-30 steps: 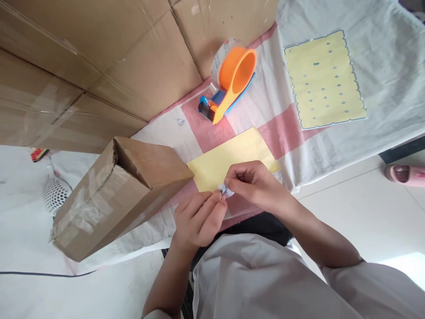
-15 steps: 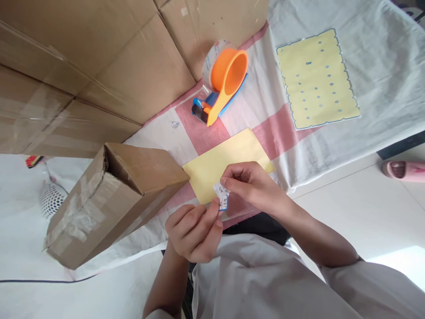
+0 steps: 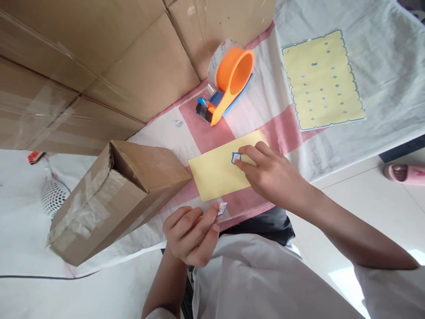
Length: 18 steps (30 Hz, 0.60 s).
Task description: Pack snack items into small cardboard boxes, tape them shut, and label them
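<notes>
Between the thumb and fingers of my left hand (image 3: 192, 235) is a small white paper slip (image 3: 222, 209) with writing and a blue edge. My right hand (image 3: 270, 170) is over the yellow paper sheet (image 3: 212, 173), its thumb and forefinger closed at the edge of a second small blue-edged paper piece (image 3: 236, 157). Whether that piece touches the sheet, I cannot tell. The sheet lies flat on the red-and-white cloth (image 3: 212, 133), and my right hand hides its right end.
An orange tape dispenser (image 3: 232, 79) stands beyond the sheet, near large cardboard boxes (image 3: 149, 66). A smaller cardboard box (image 3: 99, 212) is at left. On the right lies a yellow patterned sheet (image 3: 323, 84). A tiny scrap (image 3: 178, 123) rests on the cloth.
My right hand has moved away from my left, forward and right over the yellow sheet, carrying one small paper piece. My left hand has stayed nearly in place with the other slip.
</notes>
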{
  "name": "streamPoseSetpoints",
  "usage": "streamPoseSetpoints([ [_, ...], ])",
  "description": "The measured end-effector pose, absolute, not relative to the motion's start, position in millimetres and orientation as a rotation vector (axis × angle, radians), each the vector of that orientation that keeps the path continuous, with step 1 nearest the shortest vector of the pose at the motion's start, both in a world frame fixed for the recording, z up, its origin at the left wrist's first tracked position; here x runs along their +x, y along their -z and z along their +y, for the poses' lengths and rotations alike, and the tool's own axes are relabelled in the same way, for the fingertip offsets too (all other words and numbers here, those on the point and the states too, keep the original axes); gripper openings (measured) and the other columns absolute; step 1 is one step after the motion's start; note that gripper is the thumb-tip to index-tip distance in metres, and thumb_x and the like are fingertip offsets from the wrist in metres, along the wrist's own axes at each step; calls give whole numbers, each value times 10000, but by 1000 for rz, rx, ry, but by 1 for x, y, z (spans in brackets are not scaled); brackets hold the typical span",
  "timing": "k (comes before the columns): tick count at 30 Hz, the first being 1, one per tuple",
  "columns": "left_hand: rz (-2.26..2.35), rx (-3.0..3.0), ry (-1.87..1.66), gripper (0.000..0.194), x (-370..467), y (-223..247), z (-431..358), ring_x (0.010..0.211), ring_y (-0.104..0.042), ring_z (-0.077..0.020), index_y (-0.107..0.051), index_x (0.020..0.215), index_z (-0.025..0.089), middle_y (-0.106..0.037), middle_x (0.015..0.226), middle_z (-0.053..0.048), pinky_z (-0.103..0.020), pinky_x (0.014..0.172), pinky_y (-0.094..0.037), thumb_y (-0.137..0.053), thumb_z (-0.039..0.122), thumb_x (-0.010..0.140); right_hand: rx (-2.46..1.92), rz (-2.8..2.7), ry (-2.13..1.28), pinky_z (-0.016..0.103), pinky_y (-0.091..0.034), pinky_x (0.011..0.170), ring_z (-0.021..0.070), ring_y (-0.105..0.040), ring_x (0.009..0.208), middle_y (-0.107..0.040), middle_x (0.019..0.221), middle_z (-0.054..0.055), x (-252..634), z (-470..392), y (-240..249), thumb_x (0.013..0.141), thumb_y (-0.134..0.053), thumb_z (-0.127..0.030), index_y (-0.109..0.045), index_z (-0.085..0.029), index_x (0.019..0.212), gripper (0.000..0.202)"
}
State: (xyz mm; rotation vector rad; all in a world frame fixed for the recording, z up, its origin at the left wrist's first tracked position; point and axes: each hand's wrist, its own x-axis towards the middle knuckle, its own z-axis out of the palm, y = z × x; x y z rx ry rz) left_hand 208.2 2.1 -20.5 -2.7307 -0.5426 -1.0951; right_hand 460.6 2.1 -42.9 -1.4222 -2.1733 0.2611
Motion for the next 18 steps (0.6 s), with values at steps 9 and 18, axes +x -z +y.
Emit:
streamPoseSetpoints([
  [9, -455, -2803, 1006, 298, 206, 9, 0, 675, -595, -174, -473, 770, 261, -820, 896, -9, -311, 575, -490, -669, 39, 741, -1151, -1241, -2011, 279, -249, 471, 110, -374, 534, -419, 575, -38, 430, -20, 5, 981, -575, -387, -545, -202, 643, 387],
  [18, -1128, -2834, 715, 297, 163, -17, 11, 845, -700, -251, -593, 940, 308, -814, 1072, -54, -414, 629, -545, -816, 441, 796, -1001, -1592, -1582, 245, -302, 537, 80, -413, 573, -534, 634, -50, 435, 47, 4, 950, -621, -237, -711, -183, 771, 208],
])
